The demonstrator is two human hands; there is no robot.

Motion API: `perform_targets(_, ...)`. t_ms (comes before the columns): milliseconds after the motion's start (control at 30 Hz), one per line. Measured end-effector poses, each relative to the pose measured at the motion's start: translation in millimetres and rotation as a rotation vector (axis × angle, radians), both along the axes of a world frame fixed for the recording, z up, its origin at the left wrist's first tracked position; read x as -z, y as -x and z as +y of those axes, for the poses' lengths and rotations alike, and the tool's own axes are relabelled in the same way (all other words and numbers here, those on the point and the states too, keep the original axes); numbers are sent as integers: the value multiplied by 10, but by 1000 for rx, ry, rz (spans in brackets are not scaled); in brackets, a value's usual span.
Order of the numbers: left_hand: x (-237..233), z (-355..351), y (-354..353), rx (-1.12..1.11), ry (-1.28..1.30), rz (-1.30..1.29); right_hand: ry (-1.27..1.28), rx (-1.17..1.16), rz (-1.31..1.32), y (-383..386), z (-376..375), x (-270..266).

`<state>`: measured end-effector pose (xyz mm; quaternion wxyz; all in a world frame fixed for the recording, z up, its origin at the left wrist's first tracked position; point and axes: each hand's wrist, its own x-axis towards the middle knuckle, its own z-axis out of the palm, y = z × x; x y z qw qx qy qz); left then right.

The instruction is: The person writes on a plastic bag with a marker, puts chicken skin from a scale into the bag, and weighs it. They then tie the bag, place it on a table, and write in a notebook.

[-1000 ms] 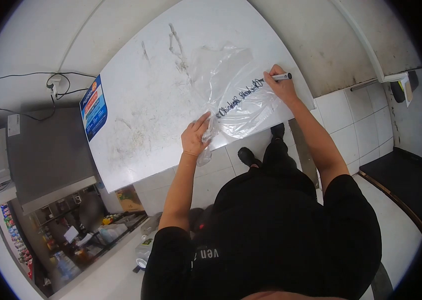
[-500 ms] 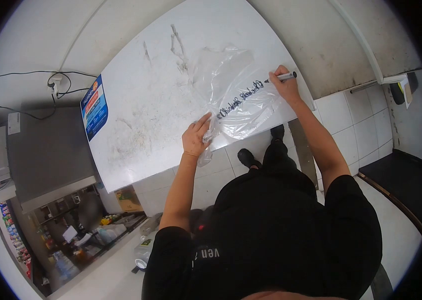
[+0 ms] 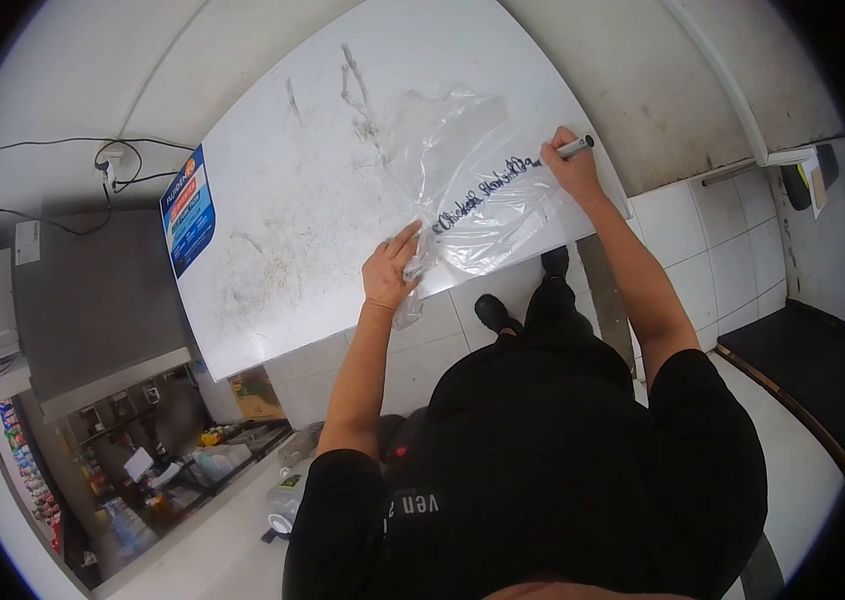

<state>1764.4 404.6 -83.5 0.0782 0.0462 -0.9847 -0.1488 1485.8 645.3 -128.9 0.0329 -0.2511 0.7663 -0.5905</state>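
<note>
The right hand (image 3: 568,172) grips a marker (image 3: 576,148), its tip pointing down-left onto a clear bag (image 3: 473,195) and its back end pointing up-right. The bag lies flat on the white tabletop (image 3: 293,200) and looks empty, with a line of writing running along it. The left hand (image 3: 390,272) grasps the bag's bunched end at the near edge.

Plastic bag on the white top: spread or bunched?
Mostly spread: plastic bag lies flat on the white top, near end bunched at left hand; right hand writes on it with marker.
</note>
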Motion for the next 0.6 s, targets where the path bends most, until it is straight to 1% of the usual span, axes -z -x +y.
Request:
perform_targets(67,5,11,19,-19,-33,54,-20,-29,-39,0,15,12)
perform_targets(133,67,-12,17,-61,-54,112,-30,-84,-74,-9,-12,-101)
perform_targets(200,250,-43,10,-343,-293,428,-20,-62,-213,-17,-35,-327)
perform_targets(233,243,-17,16,-432,-525,463,-13,-85,-206,-40,-53,-503)
perform_targets(267,241,31,23,-446,-517,473,57,-160,-316,-79,-48,-684)
perform_targets(300,88,138,77,-574,-837,429,125,-232,-426,-129,-48,-822)
perform_targets(333,-63,217,132,-691,-1162,375,125,-241,-422,-179,-59,-903)
perform_targets(367,-186,245,170,-694,-1162,383,171,-378,-451,-229,-70,-980)
perform_targets(400,-301,262,203,-559,-1602,321,215,-515,-480,-281,-76,-1070)
perform_targets(433,-402,299,250,-385,-2030,242,227,-548,-573,-345,-84,-1251)
perform_targets(467,-496,363,320,-384,-2030,251,238,-580,-667,-386,-86,-1435)
perform_targets(533,-642,478,471,-278,-2212,233,231,-617,-619,-353,-53,-1599)
perform_targets(567,-675,506,526,-186,-2262,243,225,-648,-575,-316,-29,-1676)
perform_targets(600,-738,562,594,-183,-2263,244,224,-647,-573,-284,7,-1789)
